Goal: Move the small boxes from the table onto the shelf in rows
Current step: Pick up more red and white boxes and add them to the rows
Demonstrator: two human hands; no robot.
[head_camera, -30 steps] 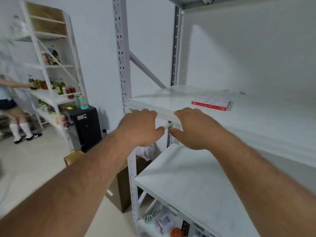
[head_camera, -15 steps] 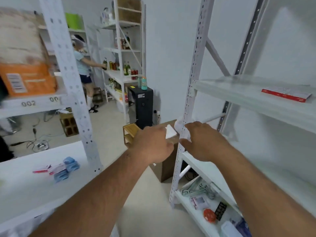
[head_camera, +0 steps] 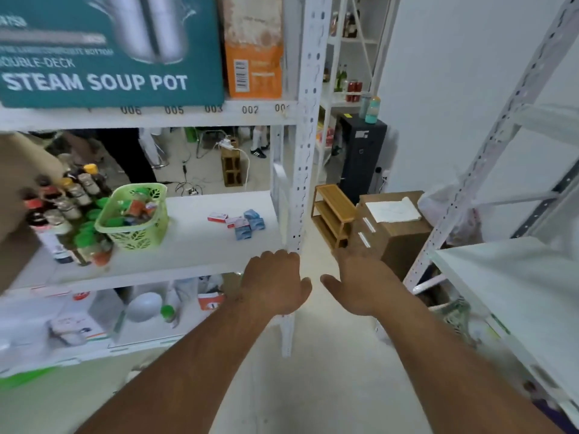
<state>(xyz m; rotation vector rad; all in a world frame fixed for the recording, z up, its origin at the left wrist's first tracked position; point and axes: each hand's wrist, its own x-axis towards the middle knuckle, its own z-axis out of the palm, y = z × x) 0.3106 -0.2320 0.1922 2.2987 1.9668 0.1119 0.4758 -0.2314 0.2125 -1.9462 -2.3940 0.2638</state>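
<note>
White metal racking fills the head view on both sides of a pale floor. On the left, a white tabletop carries the small boxes, a loose cluster of red-and-white and blue ones lying near its right edge, just short of the perforated upright. Toward the left edge sit a green basket with packets inside and a group of bottles beside it. Above, a teal box printed STEAM SOUP POT and an orange bag stand on a higher level. On the right, the shelf shows a bare white board. A cardboard box and a small wooden rack stand on the floor between the two units.

Both arms reach forward. The left hand hangs in front of the tabletop's front right corner, fingers curled loosely downward; its grip holds nothing. The right hand is spread, thumb out, its grip open and empty, well apart from the boxes.
</note>
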